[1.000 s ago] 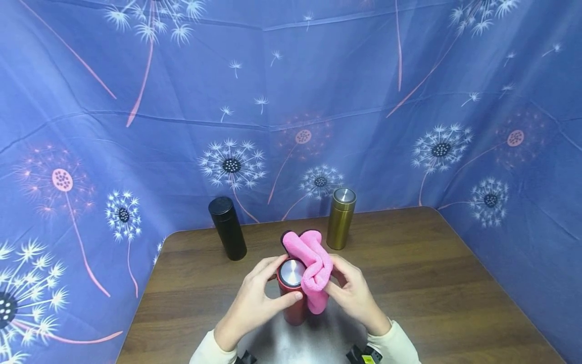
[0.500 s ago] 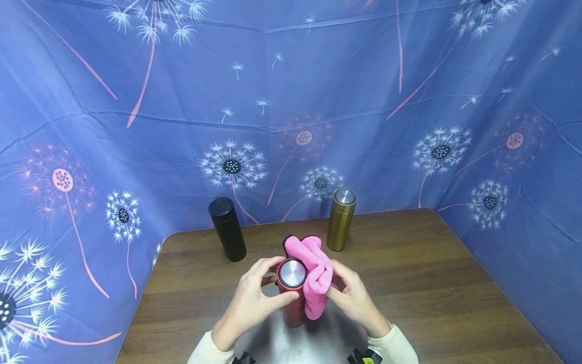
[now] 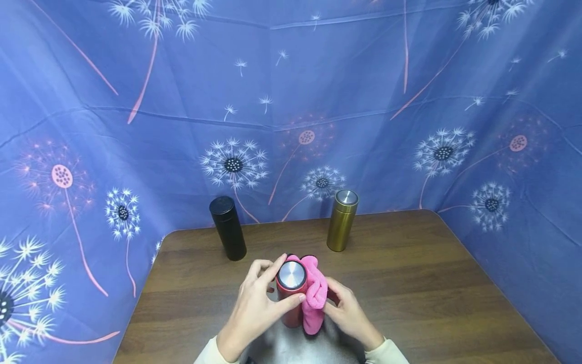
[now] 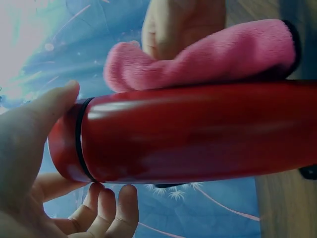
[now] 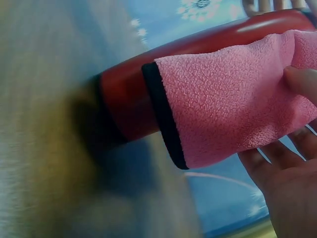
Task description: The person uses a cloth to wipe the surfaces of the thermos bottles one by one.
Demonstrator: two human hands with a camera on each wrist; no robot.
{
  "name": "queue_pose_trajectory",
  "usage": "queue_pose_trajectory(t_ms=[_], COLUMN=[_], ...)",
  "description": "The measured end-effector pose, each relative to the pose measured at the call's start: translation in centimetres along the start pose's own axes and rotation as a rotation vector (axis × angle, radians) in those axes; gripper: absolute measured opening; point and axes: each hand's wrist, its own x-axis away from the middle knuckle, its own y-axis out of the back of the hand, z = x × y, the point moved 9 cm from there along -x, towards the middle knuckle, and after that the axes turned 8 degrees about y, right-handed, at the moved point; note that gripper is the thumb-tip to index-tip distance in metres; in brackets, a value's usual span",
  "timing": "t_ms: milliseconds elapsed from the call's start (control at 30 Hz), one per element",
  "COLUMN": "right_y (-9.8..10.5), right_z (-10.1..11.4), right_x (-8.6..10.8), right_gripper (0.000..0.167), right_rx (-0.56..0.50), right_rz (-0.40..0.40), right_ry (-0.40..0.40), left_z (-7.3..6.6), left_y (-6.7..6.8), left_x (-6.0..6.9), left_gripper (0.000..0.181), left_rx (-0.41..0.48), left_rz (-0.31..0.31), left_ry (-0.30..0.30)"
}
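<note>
- On a clock face laid over the head view, 12 pointing away from the person, the pink cloth (image 3: 315, 298) lies at 3 o'clock from the red bottle (image 4: 193, 134) and appears to touch its side.
- The red bottle is near the person's edge of the worktop (image 3: 432, 283), its long axis roughly upright and its silver-topped lid (image 3: 292, 274) facing up; whether its base touches the worktop I cannot tell.
- The left hand (image 3: 254, 308), at 8 o'clock, is the nearer to the bottle: it grips the lid end between thumb and fingers.
- The right hand (image 3: 347, 311), at 4 o'clock, pinches the cloth, thumb on one face and fingers behind.
- The cloth's dark edging (image 5: 163, 116) is toward the base end.
- The cloth sits between right hand and bottle; the left fingers cover part of the top.
- Well apart, a black bottle (image 3: 229, 230) stands at 10 o'clock and a gold bottle (image 3: 342, 222) between 1 and 2.
- A blue dandelion-print curtain (image 3: 291, 76) hangs behind at 12.
</note>
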Motion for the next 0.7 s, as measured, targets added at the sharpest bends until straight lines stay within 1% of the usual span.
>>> queue_pose_trajectory(t_ms=[67, 133, 267, 333, 467, 533, 600, 700], right_y=[-0.2, -0.4, -0.8, -0.9, -1.0, -0.8, -0.7, -0.3], right_z=[-0.7, -1.3, -2.0, -2.2, -2.4, -2.4, -2.2, -1.3], right_x=[0.6, 1.1, 2.0, 2.3, 2.5, 2.5, 2.2, 1.4], right_gripper=[0.044, 0.043, 0.044, 0.044, 0.042, 0.042, 0.042, 0.042], right_rx=[-0.003, -0.002, 0.02, 0.039, 0.045, 0.04, 0.039, 0.035], right_rz=[0.0, 0.005, 0.018, 0.017, 0.01, 0.004, 0.001, -0.01], right_ry=[-0.031, -0.044, -0.031, -0.024, -0.042, -0.053, -0.043, -0.021], left_z=[0.1, 0.2, 0.5, 0.5, 0.6, 0.6, 0.8, 1.1], left_y=[0.0, -0.1, -0.2, -0.2, -0.1, 0.0, 0.0, -0.1], left_x=[0.0, 0.1, 0.1, 0.1, 0.0, 0.0, -0.1, -0.2], left_gripper=[0.082, 0.082, 0.082, 0.081, 0.083, 0.082, 0.078, 0.071], left_rx=[0.011, 0.027, 0.063, 0.067, 0.072, 0.098, 0.144, 0.232], left_rz=[-0.002, -0.002, 0.01, 0.013, 0.003, -0.003, -0.002, 0.025], left_ry=[0.013, 0.023, 0.038, 0.041, 0.044, 0.049, 0.055, 0.065])
